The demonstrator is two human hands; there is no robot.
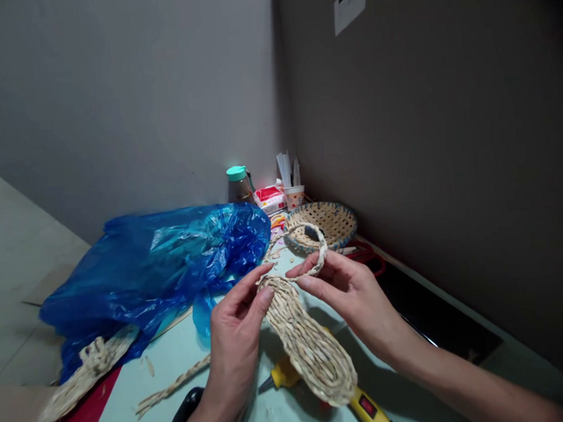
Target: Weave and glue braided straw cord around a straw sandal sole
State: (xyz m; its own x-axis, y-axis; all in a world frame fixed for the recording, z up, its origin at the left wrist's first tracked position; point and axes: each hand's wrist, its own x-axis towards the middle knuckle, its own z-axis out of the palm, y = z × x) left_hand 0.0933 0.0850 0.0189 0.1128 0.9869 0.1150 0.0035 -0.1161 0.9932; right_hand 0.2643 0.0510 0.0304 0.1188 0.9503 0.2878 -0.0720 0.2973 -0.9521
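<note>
Nearest the camera, a yellow glue gun [371,412] lies on the pale worktop [176,363], partly under the work, probably so it stays within easy reach. Above it the woven oval [315,356] of braided straw is held tilted off the worktop. The left hand [236,330] grips its far end between thumb and fingers, likely to steady the coil. The right hand [352,289] pinches the braid tail [320,254], which curls up from that same end.

A loose braid [173,387] and a second woven piece [81,373] lie to the left, beside a crumpled blue bag [159,258]. Further back stand a shallow basket [343,227], a paper cup [295,197], a red box [269,197] and a teal-capped bottle [239,185]. A paper sheet [350,2] hangs on the wall (its print is too small to read, as are the box and cup markings).
</note>
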